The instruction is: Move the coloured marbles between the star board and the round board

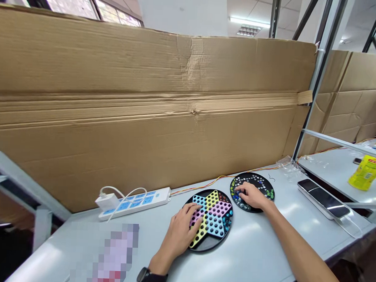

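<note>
A round black Chinese-checkers board with a star of yellow, pink, blue and purple fields lies on the grey table. My left hand rests flat on its left side, fingers stretched over the pink and yellow fields. To its right lies a round black tray with several coloured marbles around its rim. My right hand reaches into that tray with its fingers curled down among the marbles at its left side; what the fingertips hold is hidden.
A tall cardboard wall stands behind the table. A white power strip with a plugged charger lies at the left. A white oblong device and a yellow bottle sit at the right. A metal frame post rises at back right.
</note>
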A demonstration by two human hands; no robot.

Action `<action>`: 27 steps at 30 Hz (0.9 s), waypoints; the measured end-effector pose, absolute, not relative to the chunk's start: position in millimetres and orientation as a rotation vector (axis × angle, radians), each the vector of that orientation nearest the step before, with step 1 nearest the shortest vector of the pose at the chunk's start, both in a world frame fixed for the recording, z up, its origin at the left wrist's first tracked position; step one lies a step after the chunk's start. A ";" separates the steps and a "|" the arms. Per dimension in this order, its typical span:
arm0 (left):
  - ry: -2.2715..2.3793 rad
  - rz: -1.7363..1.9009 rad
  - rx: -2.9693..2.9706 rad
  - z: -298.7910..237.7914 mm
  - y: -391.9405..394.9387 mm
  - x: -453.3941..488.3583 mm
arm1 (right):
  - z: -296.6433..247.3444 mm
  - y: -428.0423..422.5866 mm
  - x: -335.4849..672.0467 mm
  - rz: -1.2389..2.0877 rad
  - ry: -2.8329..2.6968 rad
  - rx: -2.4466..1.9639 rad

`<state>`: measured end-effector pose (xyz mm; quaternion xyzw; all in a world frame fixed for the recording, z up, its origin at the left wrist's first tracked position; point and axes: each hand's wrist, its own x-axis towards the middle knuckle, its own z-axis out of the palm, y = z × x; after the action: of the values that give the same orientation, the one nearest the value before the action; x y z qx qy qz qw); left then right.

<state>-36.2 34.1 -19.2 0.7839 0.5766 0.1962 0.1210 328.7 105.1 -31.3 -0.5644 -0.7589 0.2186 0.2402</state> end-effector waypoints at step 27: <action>1.674 0.614 2.282 -25.7 36.0 -39.3 | -3.4 42.1 223.6 0.848 -2.329 -0.907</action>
<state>-39.3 36.0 -25.7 0.7820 0.5737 0.2104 0.1226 223.6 42.1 -3.4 -0.3328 -0.8547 0.3113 0.2487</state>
